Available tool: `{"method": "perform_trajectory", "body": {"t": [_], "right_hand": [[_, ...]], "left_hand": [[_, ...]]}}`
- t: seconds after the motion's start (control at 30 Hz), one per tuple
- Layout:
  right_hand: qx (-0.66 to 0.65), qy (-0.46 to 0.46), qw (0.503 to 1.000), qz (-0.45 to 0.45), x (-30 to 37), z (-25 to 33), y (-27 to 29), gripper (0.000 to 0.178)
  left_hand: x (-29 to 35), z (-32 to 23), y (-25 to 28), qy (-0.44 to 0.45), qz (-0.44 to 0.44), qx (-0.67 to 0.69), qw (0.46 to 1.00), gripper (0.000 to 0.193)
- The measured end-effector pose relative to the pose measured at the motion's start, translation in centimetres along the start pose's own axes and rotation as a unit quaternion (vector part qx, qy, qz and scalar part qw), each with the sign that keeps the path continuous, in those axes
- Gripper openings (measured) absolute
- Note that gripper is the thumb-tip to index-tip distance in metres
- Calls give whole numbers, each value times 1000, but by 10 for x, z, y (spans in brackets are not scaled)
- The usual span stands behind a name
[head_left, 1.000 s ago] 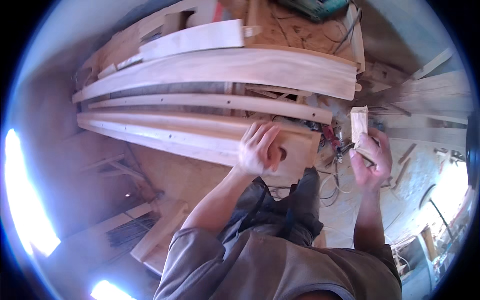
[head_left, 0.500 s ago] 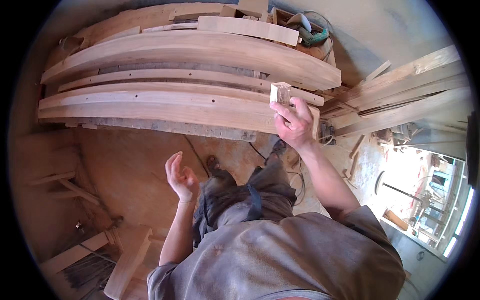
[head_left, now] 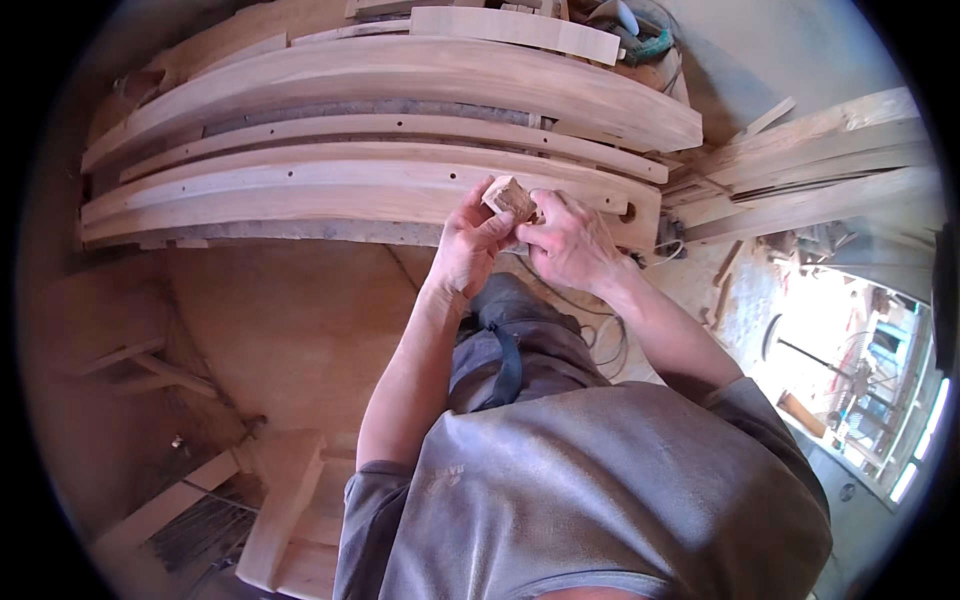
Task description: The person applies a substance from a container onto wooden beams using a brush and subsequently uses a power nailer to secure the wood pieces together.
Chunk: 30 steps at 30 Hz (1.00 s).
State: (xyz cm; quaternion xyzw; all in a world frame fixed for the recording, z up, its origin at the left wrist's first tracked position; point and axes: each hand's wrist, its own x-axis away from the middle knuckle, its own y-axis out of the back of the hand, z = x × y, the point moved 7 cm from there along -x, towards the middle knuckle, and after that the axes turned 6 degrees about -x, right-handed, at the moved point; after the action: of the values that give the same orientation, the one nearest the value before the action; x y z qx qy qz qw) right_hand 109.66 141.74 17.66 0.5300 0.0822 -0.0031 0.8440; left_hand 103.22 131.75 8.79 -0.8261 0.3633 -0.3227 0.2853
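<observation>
A worker holds a small wooden block [head_left: 508,198] just above center frame — the left hand [head_left: 465,248] clamped around it, the right hand [head_left: 572,243] with fingertips drawn together at its near edge, their grip uncertain. Holes already dot the front beam [head_left: 340,205] and the narrow strip [head_left: 460,130] behind it; the block, not yet set down, appears to be mid-handling, and what remains cannot be read from here. A wide curved board [head_left: 400,75] spans the upper frame, a green tool [head_left: 652,48] lies upper right, and planks [head_left: 800,165] crowd the right — while the hands hide part of the front beam.
</observation>
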Motion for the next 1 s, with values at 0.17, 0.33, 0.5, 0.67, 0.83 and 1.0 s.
{"method": "perform_trajectory", "body": {"t": [0.17,0.33,0.5,0.67,0.83,1.0], "right_hand": [[-380,-155,906,-99,-3,-25,21,18],[-718,-394,533,-211,2,-66,-17,21],[-403,-77,892,-192,-80,28,-11,21],[-366,-284,845,-267,-147,-32,-48,27],[-333,23,935,-116,-180,149,-55,25],[-427,-260,848,-173,-247,96,-115,19]], "left_hand": [[1,-18,7,-14,13,87,996,55],[11,-32,17,-18,28,105,994,60],[25,-36,32,41,-107,122,986,61],[49,-93,42,9,-49,110,993,47],[76,-135,130,9,-118,174,977,43],[123,-195,165,-32,-2,233,972,43]]}}
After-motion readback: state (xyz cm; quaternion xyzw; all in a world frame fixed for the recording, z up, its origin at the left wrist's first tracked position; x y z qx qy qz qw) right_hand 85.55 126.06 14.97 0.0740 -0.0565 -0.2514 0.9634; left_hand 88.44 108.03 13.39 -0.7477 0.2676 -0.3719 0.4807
